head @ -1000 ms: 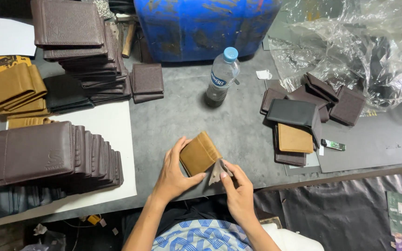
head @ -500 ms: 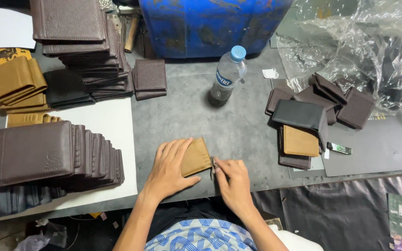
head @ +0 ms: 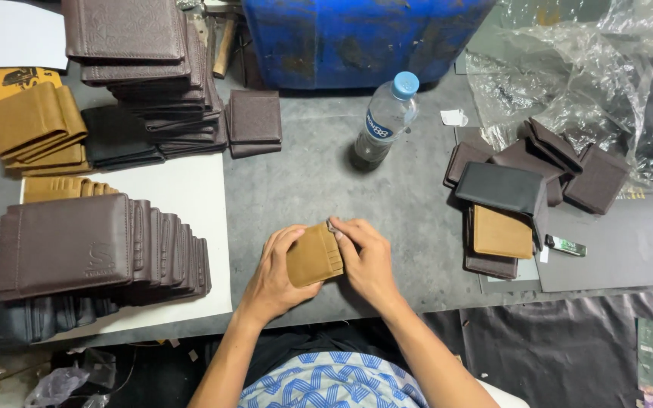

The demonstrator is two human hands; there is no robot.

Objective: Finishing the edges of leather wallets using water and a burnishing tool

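Both hands meet near 6 o'clock on the grey worktop (head: 326, 189), close to its front edge. Between them lies a tan leather folded wallet (head: 313, 255), flat on the worktop with its layered card-slot edge turned toward 3 o'clock.

Left hand (head: 275, 266): grip closed on the wallet, fingers curled over its 9 o'clock side, thumb on top. This looks like a steadying hold that pins the piece in place.

Right hand (head: 366, 257): fingertips pinched at the wallet's slot edge and upper corner, grip closed on that edge. Probably working or checking the slots; what lies under the fingertips cannot be made out.

Surroundings:
- 9 o'clock: fanned row of dark brown embossed wallets (head: 100, 249) on a white sheet (head: 190, 189), overlapped so each edge shows.
- 10 o'clock: stack of tan wallets (head: 32, 125); at 11 o'clock, a tall pile of brown wallets (head: 145, 53).
- 12 o'clock: clear plastic water bottle with blue cap (head: 385, 119), in front of a blue plastic container (head: 357, 38).
- 3 o'clock: loose heap of mixed black, brown and tan wallets (head: 515, 196), within reach of the right hand.
- 1 o'clock: crumpled clear plastic wrap (head: 591, 75).
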